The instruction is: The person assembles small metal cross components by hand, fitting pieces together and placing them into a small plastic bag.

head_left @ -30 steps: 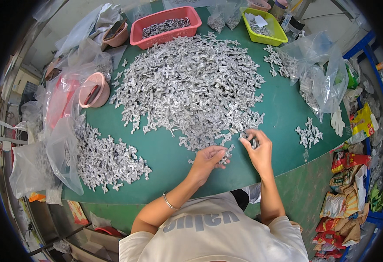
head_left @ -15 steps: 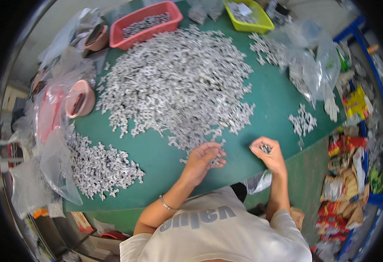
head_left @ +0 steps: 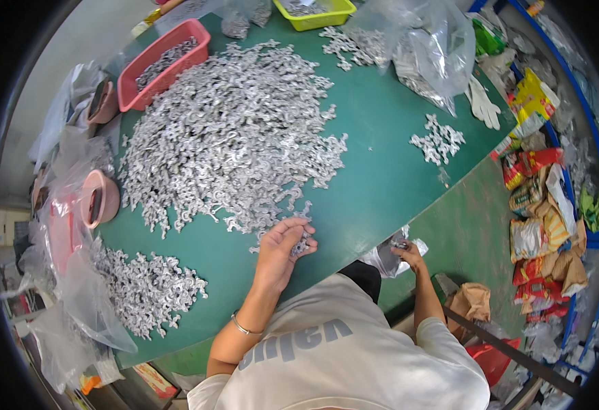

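Observation:
A large heap of small silver-grey metal parts [head_left: 231,137] spreads over the green table [head_left: 374,164]. At the heap's near edge my left hand [head_left: 282,249] is curled, with a few of these parts showing between thumb and fingers. My right hand [head_left: 412,257] is beyond the table's near edge, at the mouth of a shiny plastic bag [head_left: 383,258]. Its fingers are closed, and grey metal shows at the fingertips; how many parts it holds cannot be made out.
Smaller piles of parts lie at the near left [head_left: 152,290] and the right [head_left: 438,140]. A red bin [head_left: 200,44], yellow-green basket [head_left: 313,20], pink cup [head_left: 101,198], clear bags [head_left: 443,48] and white glove [head_left: 482,102] surround the heap. Shelves with packets [head_left: 538,232] stand at right.
My right hand has gone from above the table down to the plastic bag past its edge. My left hand stays by the heap. The whole view has turned and shifted.

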Available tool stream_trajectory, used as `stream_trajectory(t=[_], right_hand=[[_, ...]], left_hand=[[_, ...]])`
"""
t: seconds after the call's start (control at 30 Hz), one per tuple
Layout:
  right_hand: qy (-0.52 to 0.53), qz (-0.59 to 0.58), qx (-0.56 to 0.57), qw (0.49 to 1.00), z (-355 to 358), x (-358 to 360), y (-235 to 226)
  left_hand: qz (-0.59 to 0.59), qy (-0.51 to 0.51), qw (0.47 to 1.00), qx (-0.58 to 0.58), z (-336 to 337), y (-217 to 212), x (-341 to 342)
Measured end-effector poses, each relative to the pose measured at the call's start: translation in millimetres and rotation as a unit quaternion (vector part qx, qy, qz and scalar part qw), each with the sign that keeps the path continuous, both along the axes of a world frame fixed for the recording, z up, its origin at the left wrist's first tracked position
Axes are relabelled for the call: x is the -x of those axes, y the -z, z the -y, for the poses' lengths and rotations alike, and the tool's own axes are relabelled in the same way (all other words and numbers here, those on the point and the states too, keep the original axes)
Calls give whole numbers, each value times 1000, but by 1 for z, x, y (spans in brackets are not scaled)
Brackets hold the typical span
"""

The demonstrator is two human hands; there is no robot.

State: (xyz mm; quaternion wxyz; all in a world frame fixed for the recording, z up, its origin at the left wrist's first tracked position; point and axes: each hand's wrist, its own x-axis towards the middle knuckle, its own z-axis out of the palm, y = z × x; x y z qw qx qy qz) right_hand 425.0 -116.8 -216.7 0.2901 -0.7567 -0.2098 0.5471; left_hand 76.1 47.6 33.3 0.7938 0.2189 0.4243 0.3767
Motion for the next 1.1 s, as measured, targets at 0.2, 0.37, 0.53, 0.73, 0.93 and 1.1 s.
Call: stream_trajectory(t=[0.2, 0.37, 0.53, 0.73, 0.93, 1.1], right_hand=[[258, 427, -133, 856, -7, -4, 17], [185, 472, -419, 753, -104, 81, -198], [-190, 359, -488, 773, -189, 134, -249], [-297, 424, -445, 731, -227, 148, -233], [-296, 437, -444, 724, -215, 129, -238], [-287, 352, -419, 787, -223, 129, -250]], left_hand=[[-13, -4, 999, -37, 5, -2, 11], [-451, 72, 750, -478, -19, -5, 6], [-567, 107, 584, -570, -55, -5, -33], [-615, 169, 474, -607, -77, 9, -50], [-520, 66, 594, -610, -78, 15, -34], [-241, -70, 910, -330, -69, 8, -9]])
